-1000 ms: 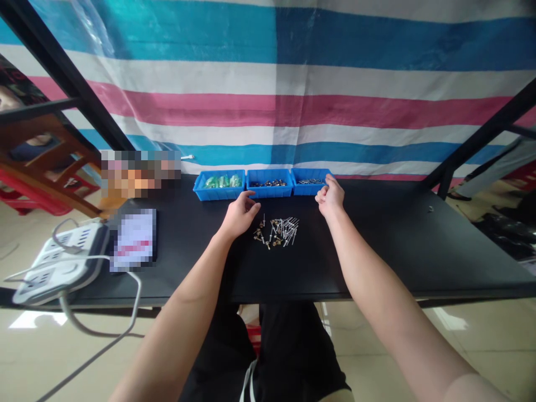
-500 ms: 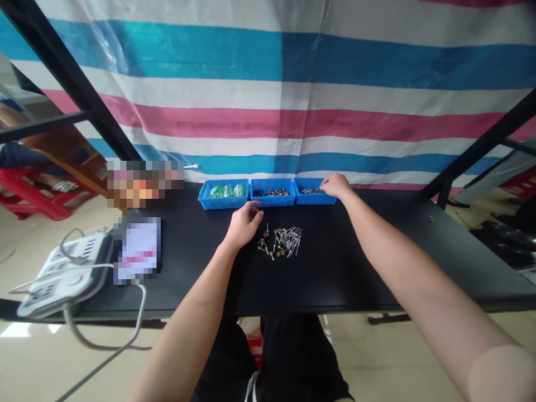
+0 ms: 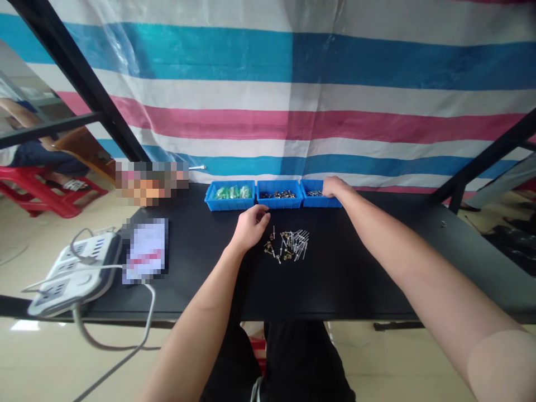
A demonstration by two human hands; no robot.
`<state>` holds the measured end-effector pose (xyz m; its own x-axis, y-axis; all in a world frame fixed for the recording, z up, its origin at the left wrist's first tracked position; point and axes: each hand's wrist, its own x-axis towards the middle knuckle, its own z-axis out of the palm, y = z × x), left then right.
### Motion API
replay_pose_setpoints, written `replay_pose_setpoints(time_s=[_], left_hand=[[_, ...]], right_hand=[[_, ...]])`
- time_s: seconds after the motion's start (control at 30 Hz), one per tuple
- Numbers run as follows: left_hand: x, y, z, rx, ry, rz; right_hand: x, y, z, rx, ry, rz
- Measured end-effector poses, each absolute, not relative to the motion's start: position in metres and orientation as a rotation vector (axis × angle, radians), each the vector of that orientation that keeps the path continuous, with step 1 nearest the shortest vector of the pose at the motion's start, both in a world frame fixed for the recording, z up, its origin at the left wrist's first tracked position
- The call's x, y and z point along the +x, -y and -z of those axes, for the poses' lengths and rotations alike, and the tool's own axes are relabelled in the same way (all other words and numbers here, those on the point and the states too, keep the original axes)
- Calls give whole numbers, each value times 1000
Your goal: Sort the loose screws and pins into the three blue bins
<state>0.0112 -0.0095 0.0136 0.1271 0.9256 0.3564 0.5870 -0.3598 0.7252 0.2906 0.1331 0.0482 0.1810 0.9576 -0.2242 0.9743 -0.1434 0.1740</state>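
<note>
Here's your flat black counter (image 3: pixel 355 279); at the rightmost blue rectangular plastic bin (image 3: pixel 318 202), your right hand (image 3: pixel 334 187) hides its grip, can't tell; your left hand (image 3: pixel 251 228), loosely open, sits near slim silver metal pins (image 3: pixel 300 243) heaped frontward. Pinch lightly, no raking.

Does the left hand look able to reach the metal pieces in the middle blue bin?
Probably yes: the left hand is near the middle blue bin, whose top is open, and nothing visible blocks the metal pieces.

The three bins (image 3: pixel 279 205) along the black table's (image 3: pixel 335 273) back edge are blue. Behind, the sheet (image 3: pixel 310 100) is striped pink, blue and white.
</note>
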Motion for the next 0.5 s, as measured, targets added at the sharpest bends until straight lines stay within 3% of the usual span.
replay_pose_setpoints(time_s=[0.37,0.5], left_hand=[[9,6,-8,1973,-1448,-1130],[10,6,-8,1974,-1453,-1136]], right_hand=[[299,-116,-73,2595,-1995,60],[294,-109,-78,2633,-2339,137]])
